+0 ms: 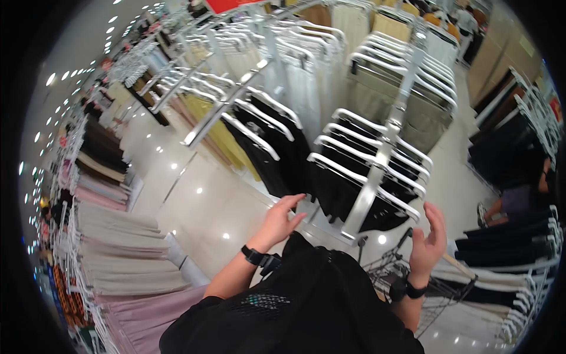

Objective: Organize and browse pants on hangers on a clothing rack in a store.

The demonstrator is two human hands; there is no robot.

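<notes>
My left hand [279, 222] is raised in front of the rack with its thumb and fingers apart and nothing in it. Nearest to it hang black trousers [272, 147] and another batch of black garments [335, 190] on white hangers [348, 154]. My right hand [429, 241] is lifted too, thumb spread from the fingers, its palm bare. Its fingertips are close to the end of the front hanger [401, 203]. Between the two hands, the shiny metal rail [370, 187] slopes down toward me. Both wrists wear dark bands.
A wire shopping cart [389, 262] stands beside my right forearm. Beige trousers [118, 248] and pink trousers [147, 315] hang on the left. Dark garments [504, 236] line the right, where a person in purple shorts [516, 202] is partly visible. Glossy floor [194, 221] runs between the racks.
</notes>
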